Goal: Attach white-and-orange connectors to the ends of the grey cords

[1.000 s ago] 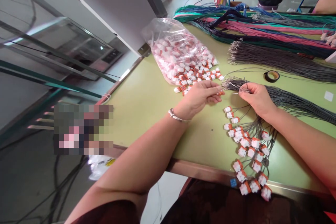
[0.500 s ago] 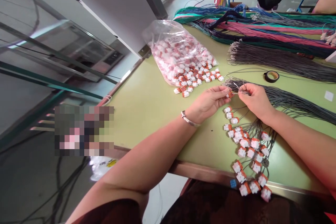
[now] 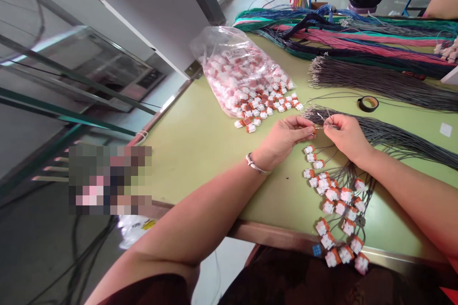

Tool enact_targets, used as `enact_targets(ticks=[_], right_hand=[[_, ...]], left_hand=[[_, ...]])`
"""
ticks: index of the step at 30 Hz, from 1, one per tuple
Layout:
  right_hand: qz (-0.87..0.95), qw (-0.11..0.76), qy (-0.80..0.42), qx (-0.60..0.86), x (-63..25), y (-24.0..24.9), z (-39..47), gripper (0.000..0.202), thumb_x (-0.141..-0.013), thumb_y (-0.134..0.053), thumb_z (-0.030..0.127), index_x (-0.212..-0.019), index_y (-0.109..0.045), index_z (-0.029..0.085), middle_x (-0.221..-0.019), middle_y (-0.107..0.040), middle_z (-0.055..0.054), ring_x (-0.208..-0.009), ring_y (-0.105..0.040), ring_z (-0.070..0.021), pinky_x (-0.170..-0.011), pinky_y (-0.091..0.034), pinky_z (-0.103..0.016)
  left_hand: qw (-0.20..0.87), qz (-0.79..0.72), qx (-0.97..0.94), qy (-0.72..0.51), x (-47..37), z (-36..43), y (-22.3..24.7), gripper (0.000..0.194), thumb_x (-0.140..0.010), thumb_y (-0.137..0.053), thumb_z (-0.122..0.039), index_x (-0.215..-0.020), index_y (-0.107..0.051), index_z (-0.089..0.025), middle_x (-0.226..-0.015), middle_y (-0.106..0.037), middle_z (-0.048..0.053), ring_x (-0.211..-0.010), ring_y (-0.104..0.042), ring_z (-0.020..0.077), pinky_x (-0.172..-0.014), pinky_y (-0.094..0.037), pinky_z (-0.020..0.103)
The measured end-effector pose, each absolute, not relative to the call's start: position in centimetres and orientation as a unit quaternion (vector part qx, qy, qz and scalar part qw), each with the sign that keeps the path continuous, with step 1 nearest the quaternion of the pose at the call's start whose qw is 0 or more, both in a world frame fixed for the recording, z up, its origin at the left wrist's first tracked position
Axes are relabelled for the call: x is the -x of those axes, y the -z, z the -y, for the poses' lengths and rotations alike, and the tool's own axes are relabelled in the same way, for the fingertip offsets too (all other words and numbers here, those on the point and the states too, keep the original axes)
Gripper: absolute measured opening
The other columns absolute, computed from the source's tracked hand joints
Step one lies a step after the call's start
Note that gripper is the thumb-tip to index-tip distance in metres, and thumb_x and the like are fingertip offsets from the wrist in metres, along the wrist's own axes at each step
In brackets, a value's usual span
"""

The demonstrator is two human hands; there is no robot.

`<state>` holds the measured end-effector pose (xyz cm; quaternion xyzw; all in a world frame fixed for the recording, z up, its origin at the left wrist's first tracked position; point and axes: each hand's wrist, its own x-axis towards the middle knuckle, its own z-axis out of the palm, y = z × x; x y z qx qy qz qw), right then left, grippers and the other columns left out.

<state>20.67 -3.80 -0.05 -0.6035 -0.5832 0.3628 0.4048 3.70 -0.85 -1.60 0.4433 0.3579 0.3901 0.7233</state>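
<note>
I see left hand (image 3: 281,140) pinching connector (image 3: 315,130) | right hand (image 3: 346,138) gripping wires (image 3: 320,116) | held close (presumably for fine control)

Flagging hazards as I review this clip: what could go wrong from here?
The left hand pinches a small connector close to a thin wire tip by the right hand; the tip could miss or bend.

The wired connectors lie bunched, the lowest at the table edge, so they might tangle or slip off.
</note>
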Motion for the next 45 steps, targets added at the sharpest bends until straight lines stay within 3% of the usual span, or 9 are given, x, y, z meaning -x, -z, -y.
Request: enact_targets(ticks=[5,10,14,18,32,36,40,42,45], right_hand=[[0.58,0.402,-0.363,0.609,-20.6,0.1,3.8,0.013,-0.063,-0.05,0.03,-0.058,-0.05,0.018,-0.054,-0.043,0.004,-0.055,-0.034,-0.0094,-0.056,-0.029,-0.026],[0.577,0.397,-0.393,0.596,-20.7,0.4,3.6,0.011,-0.061,-0.051,0.028,-0.06,-0.052,0.018,-0.056,-0.047,0.004,-0.057,-0.037,-0.0099,-0.056,-0.03,-0.026],[0.584,0.386,-0.428,0.571,-21.0,0.4,3.6,0.01,-0.061,-0.053,0.026,-0.063,-0.056,0.017,-0.059,-0.05,0.003,-0.058,-0.04,-0.01,-0.057,-0.031,-0.025],[0.568,0.402,-0.458,0.552,-21.4,0.5,3.5,0.011,-0.066,-0.053,0.028,-0.061,-0.053,0.018,-0.053,-0.042,0.006,-0.053,-0.032,-0.0082,-0.051,-0.025,-0.025],[0.586,0.369,-0.423,0.584,-21.2,0.3,3.4,0.006,-0.059,-0.055,0.023,-0.059,-0.056,0.017,-0.054,-0.051,0.003,-0.052,-0.039,-0.0092,-0.052,-0.03,-0.025],[0.534,0.398,-0.467,0.582,-21.4,0.5,3.3,0.011,-0.066,-0.06,0.029,-0.064,-0.055,0.019,-0.049,-0.053,0.004,-0.048,-0.046,-0.011,-0.05,-0.037,-0.026],[0.501,0.442,-0.487,0.562,-21.3,0.6,3.3,0.021,-0.063,-0.072,0.035,-0.069,-0.059,0.019,-0.055,-0.06,0.002,-0.051,-0.053,-0.0116,-0.054,-0.045,-0.027],[0.489,0.44,-0.516,0.549,-21.2,0.5,3.4,0.024,-0.063,-0.073,0.037,-0.072,-0.06,0.019,-0.052,-0.059,0.003,-0.048,-0.051,-0.0108,-0.051,-0.044,-0.026],[0.474,0.441,-0.535,0.543,-21.1,0.4,3.5,0.024,-0.064,-0.071,0.035,-0.078,-0.06,0.018,-0.052,-0.058,0.003,-0.046,-0.051,-0.0101,-0.048,-0.04,-0.024]], left_hand=[[0.641,-0.373,-0.535,-0.406,-3.9,0.9,1.6,0.015,-0.066,-0.079,-0.022,-0.075,-0.07,-0.015,-0.074,-0.07,0.002,-0.069,-0.063,0.0111,-0.072,-0.053,0.027],[0.489,-0.402,-0.645,-0.427,-4.5,1.2,1.7,0.005,-0.067,-0.077,-0.018,-0.068,-0.072,-0.017,-0.074,-0.069,0.003,-0.071,-0.061,0.0127,-0.072,-0.051,0.027],[0.589,-0.38,-0.579,-0.416,-5.0,1.3,1.9,0.009,-0.067,-0.077,-0.02,-0.069,-0.069,-0.015,-0.074,-0.07,0.003,-0.071,-0.062,0.0131,-0.074,-0.051,0.028],[0.659,-0.365,-0.517,-0.406,-4.9,1.2,2.0,0.018,-0.063,-0.081,-0.024,-0.072,-0.069,-0.014,-0.073,-0.07,0.002,-0.069,-0.062,0.0119,-0.073,-0.051,0.027],[0.634,-0.378,-0.556,-0.382,-5.1,1.1,2.2,0.012,-0.065,-0.076,-0.022,-0.067,-0.067,-0.015,-0.066,-0.068,0.001,-0.063,-0.059,0.0117,-0.066,-0.05,0.027],[0.582,-0.345,-0.681,-0.281,-4.6,1.6,1.2,0.002,-0.067,-0.071,-0.017,-0.066,-0.07,-0.017,-0.067,-0.068,0.003,-0.062,-0.059,0.0145,-0.062,-0.048,0.029],[0.526,-0.256,-0.792,-0.172,-3.0,1.5,-0.5,0.008,-0.073,-0.067,-0.015,-0.068,-0.074,-0.017,-0.078,-0.072,0.008,-0.074,-0.064,0.0217,-0.074,-0.05,0.035],[0.439,-0.308,-0.809,-0.241,-1.7,0.4,-0.8,0.011,-0.076,-0.064,-0.017,-0.069,-0.073,-0.018,-0.081,-0.071,0.008,-0.078,-0.063,0.0214,-0.079,-0.048,0.036],[0.215,-0.513,-0.734,-0.389,0.1,-2.4,-0.1,0.013,-0.08,-0.059,-0.02,-0.073,-0.07,-0.019,-0.078,-0.065,0.006,-0.079,-0.056,0.0206,-0.083,-0.044,0.039]])
